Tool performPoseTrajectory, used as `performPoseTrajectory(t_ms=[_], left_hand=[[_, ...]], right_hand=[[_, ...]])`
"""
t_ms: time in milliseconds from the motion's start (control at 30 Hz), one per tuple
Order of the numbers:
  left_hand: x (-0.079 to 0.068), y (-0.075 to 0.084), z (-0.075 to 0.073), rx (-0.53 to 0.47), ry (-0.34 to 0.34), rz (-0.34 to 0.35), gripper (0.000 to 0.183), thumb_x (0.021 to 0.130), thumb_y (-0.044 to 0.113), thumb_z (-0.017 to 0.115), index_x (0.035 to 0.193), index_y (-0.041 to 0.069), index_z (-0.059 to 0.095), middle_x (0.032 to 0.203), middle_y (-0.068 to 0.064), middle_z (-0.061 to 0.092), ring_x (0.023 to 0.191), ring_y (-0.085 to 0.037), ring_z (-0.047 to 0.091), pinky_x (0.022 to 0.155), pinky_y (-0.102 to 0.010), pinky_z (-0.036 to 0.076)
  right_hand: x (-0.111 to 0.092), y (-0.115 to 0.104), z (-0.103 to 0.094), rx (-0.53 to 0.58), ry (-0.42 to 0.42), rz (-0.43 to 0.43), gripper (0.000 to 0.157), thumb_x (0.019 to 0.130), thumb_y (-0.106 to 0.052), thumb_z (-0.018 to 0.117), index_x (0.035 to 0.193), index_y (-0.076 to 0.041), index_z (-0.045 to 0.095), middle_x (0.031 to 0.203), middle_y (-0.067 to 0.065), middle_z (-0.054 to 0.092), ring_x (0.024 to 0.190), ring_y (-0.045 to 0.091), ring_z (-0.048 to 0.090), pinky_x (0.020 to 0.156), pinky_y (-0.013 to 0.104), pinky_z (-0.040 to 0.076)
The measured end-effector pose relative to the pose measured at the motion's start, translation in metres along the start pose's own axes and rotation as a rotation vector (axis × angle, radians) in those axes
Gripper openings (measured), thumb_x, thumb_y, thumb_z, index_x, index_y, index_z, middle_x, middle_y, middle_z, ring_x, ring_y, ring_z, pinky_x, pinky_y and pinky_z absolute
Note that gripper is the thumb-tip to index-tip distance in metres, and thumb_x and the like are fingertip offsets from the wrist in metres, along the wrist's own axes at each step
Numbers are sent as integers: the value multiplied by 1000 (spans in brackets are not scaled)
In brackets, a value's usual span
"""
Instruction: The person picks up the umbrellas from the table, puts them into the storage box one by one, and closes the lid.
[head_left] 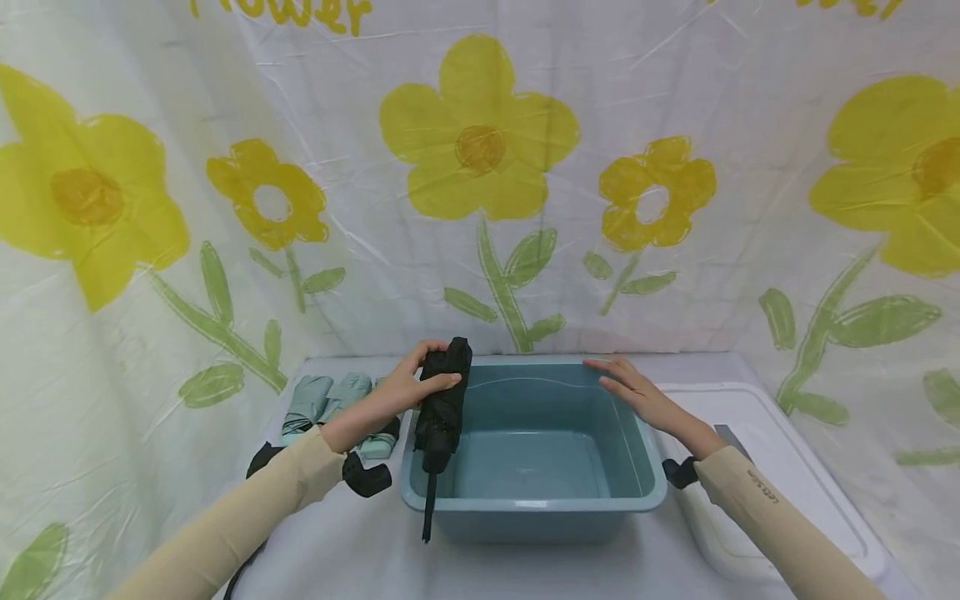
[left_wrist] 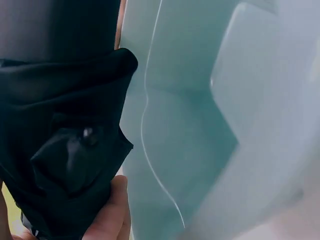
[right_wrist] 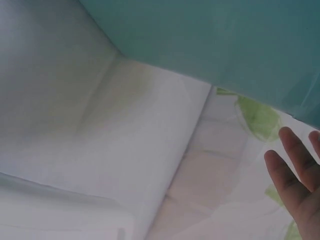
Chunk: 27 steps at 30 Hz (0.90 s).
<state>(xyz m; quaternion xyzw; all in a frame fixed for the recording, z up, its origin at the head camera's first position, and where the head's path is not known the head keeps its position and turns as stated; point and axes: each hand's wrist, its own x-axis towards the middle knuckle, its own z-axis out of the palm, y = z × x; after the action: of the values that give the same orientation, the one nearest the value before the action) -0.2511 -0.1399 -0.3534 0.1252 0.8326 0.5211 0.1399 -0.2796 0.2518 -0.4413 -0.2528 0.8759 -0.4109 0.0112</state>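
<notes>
In the head view my left hand (head_left: 401,390) grips a folded black umbrella (head_left: 442,412) over the left rim of a blue-green plastic bin (head_left: 536,505). The umbrella's handle end points toward me, with a thin strap hanging from it. Up close in the left wrist view, the black fabric of the umbrella (left_wrist: 65,145) fills the left side, and fingertips (left_wrist: 112,210) show at its lower edge. My right hand (head_left: 643,396) is at the bin's far right corner with its fingers extended and nothing held. Those spread fingers (right_wrist: 285,175) show beside the bin wall in the right wrist view.
Several light teal folded bundles (head_left: 307,404), apparently umbrellas, lie left of the bin on the white table (head_left: 337,533). A white lid (head_left: 780,492) lies to the right. Behind the table hangs a flower-painted curtain (head_left: 525,283).
</notes>
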Motion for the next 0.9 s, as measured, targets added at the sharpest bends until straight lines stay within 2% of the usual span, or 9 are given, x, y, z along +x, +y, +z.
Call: performPoseTrajectory(t_ms=[200, 567, 767, 900], left_hand=[[8, 4, 13, 4, -33, -6, 62, 86, 44, 62, 137, 27, 32, 132, -12, 37, 103, -26, 52, 73, -35, 48], [28, 12, 35, -44, -106, -10, 59, 86, 41, 63, 135, 25, 34, 134, -11, 35, 106, -24, 55, 80, -40, 50], [40, 12, 47, -124, -144, -33, 57, 87, 36, 63, 135, 22, 35, 132, -14, 34, 103, -27, 55, 72, -39, 51], [41, 17, 55, -145, -173, -27, 57, 89, 32, 61, 136, 18, 33, 131, -18, 34, 99, -27, 56, 68, -39, 52]], right_hand=[[0, 0, 0, -31, -4, 3, 43, 99, -34, 41, 142, -28, 38, 141, 8, 33, 133, 34, 28, 97, 66, 24], [-1, 0, -4, -80, -4, -19, 48, 97, -34, 47, 143, -29, 35, 143, 5, 33, 133, 33, 28, 97, 66, 25], [-1, 0, -2, -59, -7, 3, 47, 97, -35, 46, 142, -30, 36, 140, 5, 35, 131, 31, 32, 97, 65, 27], [-2, -1, -2, -45, -8, 16, 46, 97, -36, 46, 142, -29, 36, 140, 4, 35, 130, 30, 33, 97, 64, 27]])
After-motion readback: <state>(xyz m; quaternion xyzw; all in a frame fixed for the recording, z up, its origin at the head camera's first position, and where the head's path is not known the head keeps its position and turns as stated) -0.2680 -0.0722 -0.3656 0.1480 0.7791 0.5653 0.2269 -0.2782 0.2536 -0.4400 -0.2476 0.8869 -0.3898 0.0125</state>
